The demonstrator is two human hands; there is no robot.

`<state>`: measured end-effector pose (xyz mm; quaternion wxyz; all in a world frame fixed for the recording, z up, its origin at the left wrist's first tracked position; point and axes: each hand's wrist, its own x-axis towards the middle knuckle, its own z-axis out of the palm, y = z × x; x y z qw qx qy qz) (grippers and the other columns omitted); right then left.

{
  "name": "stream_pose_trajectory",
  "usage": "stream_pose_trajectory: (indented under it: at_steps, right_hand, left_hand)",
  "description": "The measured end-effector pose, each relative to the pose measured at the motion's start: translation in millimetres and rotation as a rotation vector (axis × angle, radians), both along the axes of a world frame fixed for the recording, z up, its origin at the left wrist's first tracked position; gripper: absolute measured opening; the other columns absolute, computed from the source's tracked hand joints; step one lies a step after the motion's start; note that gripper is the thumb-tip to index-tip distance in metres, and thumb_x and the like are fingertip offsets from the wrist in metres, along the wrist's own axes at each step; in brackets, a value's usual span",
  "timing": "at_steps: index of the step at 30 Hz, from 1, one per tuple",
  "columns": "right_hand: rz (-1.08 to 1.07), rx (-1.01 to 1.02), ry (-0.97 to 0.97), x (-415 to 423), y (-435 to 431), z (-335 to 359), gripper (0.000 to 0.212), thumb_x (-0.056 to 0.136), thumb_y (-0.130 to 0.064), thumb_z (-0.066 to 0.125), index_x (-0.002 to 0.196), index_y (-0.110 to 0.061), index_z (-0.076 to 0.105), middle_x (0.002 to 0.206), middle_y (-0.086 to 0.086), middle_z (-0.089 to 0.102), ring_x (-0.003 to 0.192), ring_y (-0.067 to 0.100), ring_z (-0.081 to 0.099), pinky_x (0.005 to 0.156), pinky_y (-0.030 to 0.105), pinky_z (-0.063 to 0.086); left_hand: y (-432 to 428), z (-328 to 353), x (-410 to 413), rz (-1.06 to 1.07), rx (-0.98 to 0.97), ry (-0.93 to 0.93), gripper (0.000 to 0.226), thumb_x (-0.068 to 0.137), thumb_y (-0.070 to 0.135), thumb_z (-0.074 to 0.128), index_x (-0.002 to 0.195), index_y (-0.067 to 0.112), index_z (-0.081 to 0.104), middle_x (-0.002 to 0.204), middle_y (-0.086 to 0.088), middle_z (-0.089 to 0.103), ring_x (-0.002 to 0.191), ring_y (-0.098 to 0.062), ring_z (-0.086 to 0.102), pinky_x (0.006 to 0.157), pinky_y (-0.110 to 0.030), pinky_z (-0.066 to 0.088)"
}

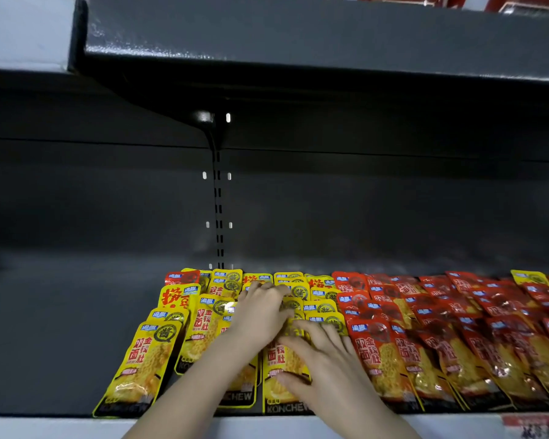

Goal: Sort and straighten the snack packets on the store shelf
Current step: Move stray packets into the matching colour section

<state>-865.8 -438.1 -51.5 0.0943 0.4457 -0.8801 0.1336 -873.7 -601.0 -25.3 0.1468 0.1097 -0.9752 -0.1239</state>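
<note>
Where the pale front edge of the shelf runs along the bottom of the frame, a red-printed label is seen at the lower right. Just above that edge both forearms are brought in from the bottom. The right hand is laid flat, fingers straight and spread, on the front yellow packet of the middle row. Nothing is gripped there; the packet is simply pressed under palm and thumb.

A touch further back, the left hand is set over more yellow packets, its fingertips bent down near their top edges. Whether a packet is pinched there cannot be told. The yellows are stacked in overlapping rows at centre frame, and the leftmost row is fanned slightly askew towards the lower left.

To the right, touching that block, red packets are spread in overlapping rows out to the right edge. And strays are spotted at the back: a stray red packet is tucked into the yellows' rear left corner, and a stray yellow packet is lodged among the reds at far right.

Left of the packets, dark shelf floor is seen. Behind it all, the dark back panel is split by a slotted upright. Across the top of the frame the upper shelf is hung, with red goods glimpsed at upper right.
</note>
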Motion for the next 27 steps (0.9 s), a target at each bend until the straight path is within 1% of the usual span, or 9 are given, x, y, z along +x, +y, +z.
stream_pose_trajectory:
  at_steps: [2, 5, 7, 10, 13, 16, 18, 22, 27]
  right_hand:
    - [0.000, 0.001, -0.017, -1.3, -0.4, -0.1, 0.059, 0.082, -0.068, 0.037, 0.136, -0.047, 0.028, 0.143, -0.022, 0.017, 0.132, 0.008, 0.014, 0.104, 0.031, 0.020]
    - [-0.001, 0.001, -0.035, 0.1, -0.3, 0.1, 0.060, 0.081, -0.066, 0.041, 0.137, -0.048, 0.026, 0.142, -0.023, 0.017, 0.132, 0.008, 0.015, 0.104, 0.032, 0.021]
    - [-0.005, 0.003, -0.028, -0.8, -0.4, -1.6, 0.059, 0.082, -0.065, 0.041, 0.136, -0.049, 0.025, 0.142, -0.022, 0.017, 0.132, 0.008, 0.016, 0.104, 0.032, 0.021]
    - [-0.013, 0.005, -0.060, -1.5, -0.6, -1.8, 0.060, 0.081, -0.066, 0.041, 0.136, -0.048, 0.025, 0.142, -0.023, 0.017, 0.132, 0.008, 0.015, 0.104, 0.033, 0.020]
    - [-0.016, 0.001, -0.076, -1.3, -0.6, -2.6, 0.059, 0.080, -0.066, 0.041, 0.135, -0.048, 0.026, 0.141, -0.023, 0.018, 0.131, 0.008, 0.017, 0.104, 0.033, 0.021]
    - [-0.022, -0.006, -0.080, -1.4, -1.0, -2.5, 0.060, 0.077, -0.069, 0.040, 0.132, -0.048, 0.029, 0.140, -0.024, 0.019, 0.130, 0.007, 0.017, 0.103, 0.033, 0.021]
    - [-0.025, -0.006, -0.086, -1.3, -1.4, -1.5, 0.060, 0.074, -0.070, 0.041, 0.130, -0.048, 0.031, 0.138, -0.024, 0.019, 0.129, 0.006, 0.017, 0.103, 0.032, 0.020]
    - [-0.022, -0.018, -0.113, -1.4, -2.2, 1.2, 0.064, 0.069, -0.069, 0.046, 0.127, -0.048, 0.030, 0.136, -0.025, 0.018, 0.127, 0.006, 0.018, 0.100, 0.033, 0.019]
    - [-0.007, -0.040, -0.154, -1.0, -1.7, 1.3, 0.073, 0.068, -0.069, 0.046, 0.133, -0.051, 0.018, 0.134, -0.024, 0.018, 0.126, 0.004, 0.018, 0.103, 0.033, 0.019]
  left_hand:
    - [-4.5, -2.3, -1.7, -0.007, 0.038, 0.021, 0.036, 0.085, 0.044, 0.059, 0.117, 0.029, 0.059, 0.129, 0.004, 0.052, 0.125, -0.021, 0.035, 0.100, -0.040, 0.030]
    - [-9.2, -4.8, -0.6, -0.005, 0.055, 0.060, 0.027, 0.081, 0.048, 0.062, 0.099, 0.028, 0.066, 0.126, 0.007, 0.051, 0.122, -0.018, 0.033, 0.100, -0.037, 0.031]
    - [-10.7, -3.0, -0.3, 0.003, 0.060, 0.043, 0.024, 0.081, 0.046, 0.064, 0.094, 0.027, 0.066, 0.124, 0.007, 0.052, 0.122, -0.019, 0.033, 0.100, -0.038, 0.030]
    - [-12.0, 1.5, -1.8, -0.013, 0.069, 0.012, 0.014, 0.083, 0.038, 0.065, 0.090, 0.026, 0.067, 0.123, 0.007, 0.053, 0.124, -0.019, 0.030, 0.099, -0.040, 0.028]
    - [-13.1, 4.2, -2.3, -0.031, 0.124, -0.029, 0.010, 0.084, 0.037, 0.064, 0.084, 0.027, 0.066, 0.119, 0.007, 0.055, 0.124, -0.020, 0.030, 0.100, -0.042, 0.027]
    - [-14.4, 4.1, -2.9, -0.016, 0.146, -0.053, 0.014, 0.081, 0.040, 0.066, 0.077, 0.032, 0.055, 0.117, 0.007, 0.054, 0.125, -0.019, 0.029, 0.099, -0.041, 0.027]
    - [-16.0, 3.0, -3.9, -0.001, 0.154, -0.065, 0.018, 0.080, 0.042, 0.067, 0.079, 0.033, 0.051, 0.118, 0.007, 0.053, 0.125, -0.021, 0.029, 0.098, -0.040, 0.027]
    - [-19.5, 0.7, -5.2, 0.014, 0.123, -0.079, 0.020, 0.079, 0.046, 0.066, 0.084, 0.035, 0.050, 0.123, 0.008, 0.050, 0.127, -0.021, 0.027, 0.100, -0.041, 0.027]
    - [-22.1, -7.7, -4.5, 0.013, 0.112, -0.003, 0.023, 0.079, 0.049, 0.064, 0.094, 0.035, 0.053, 0.121, 0.010, 0.050, 0.125, -0.019, 0.030, 0.101, -0.040, 0.027]
